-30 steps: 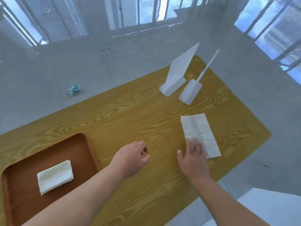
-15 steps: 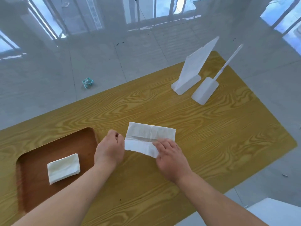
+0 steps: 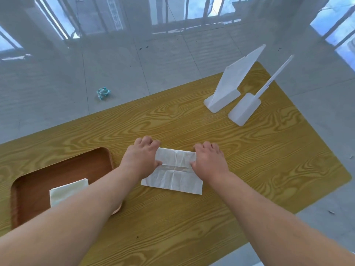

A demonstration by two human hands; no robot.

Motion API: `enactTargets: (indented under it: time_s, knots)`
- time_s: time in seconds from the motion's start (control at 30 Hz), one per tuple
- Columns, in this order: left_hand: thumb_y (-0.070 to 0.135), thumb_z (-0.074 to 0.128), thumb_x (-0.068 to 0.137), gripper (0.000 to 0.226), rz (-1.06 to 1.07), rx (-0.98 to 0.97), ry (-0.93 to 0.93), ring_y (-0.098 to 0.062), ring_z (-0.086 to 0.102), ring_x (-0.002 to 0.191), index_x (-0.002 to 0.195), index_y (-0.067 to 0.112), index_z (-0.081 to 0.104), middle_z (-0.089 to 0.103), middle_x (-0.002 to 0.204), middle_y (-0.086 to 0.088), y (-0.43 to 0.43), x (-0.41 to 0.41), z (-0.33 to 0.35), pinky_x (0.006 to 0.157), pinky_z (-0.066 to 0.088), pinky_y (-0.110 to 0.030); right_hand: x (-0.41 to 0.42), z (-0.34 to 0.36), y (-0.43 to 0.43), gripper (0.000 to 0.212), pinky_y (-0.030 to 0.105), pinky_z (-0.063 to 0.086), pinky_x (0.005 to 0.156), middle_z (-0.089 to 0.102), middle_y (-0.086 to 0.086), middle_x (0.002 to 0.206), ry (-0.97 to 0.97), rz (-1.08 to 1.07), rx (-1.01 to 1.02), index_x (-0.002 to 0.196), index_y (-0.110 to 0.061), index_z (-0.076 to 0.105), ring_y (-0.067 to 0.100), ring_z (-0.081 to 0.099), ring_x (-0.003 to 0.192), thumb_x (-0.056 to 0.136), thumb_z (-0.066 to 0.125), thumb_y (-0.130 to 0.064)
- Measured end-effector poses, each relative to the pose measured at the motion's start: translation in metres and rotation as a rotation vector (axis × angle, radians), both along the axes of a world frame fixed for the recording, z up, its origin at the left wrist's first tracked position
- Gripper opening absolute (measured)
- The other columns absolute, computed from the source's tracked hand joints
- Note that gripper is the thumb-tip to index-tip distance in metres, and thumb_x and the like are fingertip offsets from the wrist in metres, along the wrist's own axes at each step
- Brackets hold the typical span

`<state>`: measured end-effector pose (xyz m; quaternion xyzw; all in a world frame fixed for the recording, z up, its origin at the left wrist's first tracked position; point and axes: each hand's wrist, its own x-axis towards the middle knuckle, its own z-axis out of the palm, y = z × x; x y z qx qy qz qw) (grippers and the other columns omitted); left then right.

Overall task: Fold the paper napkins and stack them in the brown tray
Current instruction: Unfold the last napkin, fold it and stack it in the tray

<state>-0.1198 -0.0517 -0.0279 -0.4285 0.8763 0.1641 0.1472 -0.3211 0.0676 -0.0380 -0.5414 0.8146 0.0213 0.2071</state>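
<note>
A white paper napkin (image 3: 172, 173) lies flat in the middle of the wooden table (image 3: 249, 160), creased into quarters. My left hand (image 3: 141, 157) grips its far left corner and my right hand (image 3: 208, 160) grips its far right corner, fingers curled over the far edge. The brown tray (image 3: 63, 169) sits at the left of the table. A folded napkin (image 3: 65, 191) lies inside it, partly hidden by my left forearm.
Two white plastic napkin-holder pieces (image 3: 228, 93) (image 3: 245, 110) stand at the far right of the table. A crumpled teal wrapper (image 3: 103, 92) lies on the tiled floor beyond the table. Window bars run along the far wall.
My right hand slid the napkin from the right side to the middle of the table. Both hands then moved to its far corners and took hold.
</note>
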Motion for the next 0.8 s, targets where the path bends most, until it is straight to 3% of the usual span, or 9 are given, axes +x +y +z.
enactTargets:
  time_s: [0.13, 0.23, 0.33, 0.4, 0.53, 0.63, 0.7, 0.8]
  knots:
    - [0.055, 0.071, 0.091, 0.051, -0.055, -0.002, -0.085, -0.025, 0.043, 0.130, 0.131, 0.028, 0.057, 0.048, 0.138, -0.001, -0.013, -0.013, -0.007, 0.107, 0.044, -0.043, -0.001, 0.001, -0.011, 0.019, 0.042, 0.042, 0.098, 0.052, 0.006, 0.116, 0.029, 0.072, 0.090, 0.110, -0.020, 0.057, 0.029, 0.043, 0.113, 0.093, 0.056, -0.029]
    - [0.041, 0.070, 0.093, 0.019, -0.073, 0.047, -0.015, -0.022, 0.051, 0.114, 0.102, 0.032, 0.056, 0.058, 0.116, 0.005, -0.016, -0.012, -0.002, 0.090, 0.046, -0.036, 0.002, 0.006, -0.010, 0.012, 0.040, 0.044, 0.089, 0.057, 0.001, 0.102, -0.077, 0.088, 0.043, 0.100, -0.021, 0.055, 0.026, 0.049, 0.102, 0.090, 0.051, -0.017]
    - [0.026, 0.067, 0.093, 0.018, 0.002, 0.103, 0.213, -0.016, 0.059, 0.097, 0.107, 0.033, 0.057, 0.062, 0.097, 0.012, -0.005, 0.004, 0.005, 0.078, 0.042, -0.030, 0.006, 0.012, 0.004, 0.028, 0.037, 0.047, 0.084, 0.058, -0.008, 0.091, -0.263, 0.027, -0.132, 0.115, -0.019, 0.056, 0.022, 0.054, 0.094, 0.087, 0.054, -0.012]
    - [0.023, 0.070, 0.093, 0.026, -0.030, 0.093, 0.306, -0.013, 0.058, 0.095, 0.116, 0.030, 0.062, 0.062, 0.095, 0.014, 0.007, 0.020, 0.012, 0.083, 0.043, -0.029, 0.013, 0.016, 0.021, 0.039, 0.035, 0.046, 0.092, 0.057, -0.012, 0.096, -0.292, 0.063, -0.223, 0.129, -0.018, 0.057, 0.018, 0.054, 0.100, 0.090, 0.056, -0.015]
    - [0.032, 0.071, 0.088, 0.007, -0.267, 0.039, 0.309, -0.014, 0.059, 0.095, 0.094, 0.029, 0.066, 0.066, 0.096, 0.013, 0.031, 0.053, 0.017, 0.091, 0.052, -0.038, 0.031, 0.015, 0.066, 0.022, 0.035, 0.049, 0.094, 0.065, -0.007, 0.102, -0.261, 0.216, -0.321, 0.112, -0.021, 0.067, 0.016, 0.056, 0.101, 0.091, 0.061, -0.021]
    - [0.066, 0.062, 0.086, 0.032, -0.261, 0.080, 0.264, -0.008, 0.052, 0.087, 0.082, 0.035, 0.056, 0.057, 0.087, 0.020, 0.041, 0.071, 0.016, 0.085, 0.046, -0.033, 0.043, 0.009, 0.096, 0.018, 0.037, 0.050, 0.087, 0.062, -0.007, 0.095, -0.277, 0.308, -0.309, 0.102, -0.023, 0.067, 0.018, 0.056, 0.094, 0.091, 0.062, -0.037]
    - [0.077, 0.053, 0.086, 0.042, -0.203, 0.028, 0.228, -0.009, 0.052, 0.089, 0.083, 0.036, 0.056, 0.056, 0.088, 0.019, 0.041, 0.073, 0.014, 0.085, 0.047, -0.033, 0.048, 0.004, 0.106, 0.019, 0.037, 0.050, 0.084, 0.060, -0.008, 0.090, -0.281, 0.304, -0.309, 0.096, -0.024, 0.067, 0.017, 0.055, 0.090, 0.091, 0.061, -0.041]
    - [0.081, 0.051, 0.086, 0.063, -0.103, -0.024, 0.076, -0.016, 0.056, 0.115, 0.124, 0.032, 0.062, 0.061, 0.118, 0.011, 0.037, 0.067, 0.007, 0.099, 0.049, -0.035, 0.051, -0.001, 0.107, 0.021, 0.038, 0.051, 0.087, 0.061, -0.007, 0.097, -0.255, 0.259, -0.291, 0.106, -0.023, 0.068, 0.018, 0.056, 0.094, 0.094, 0.056, -0.036]
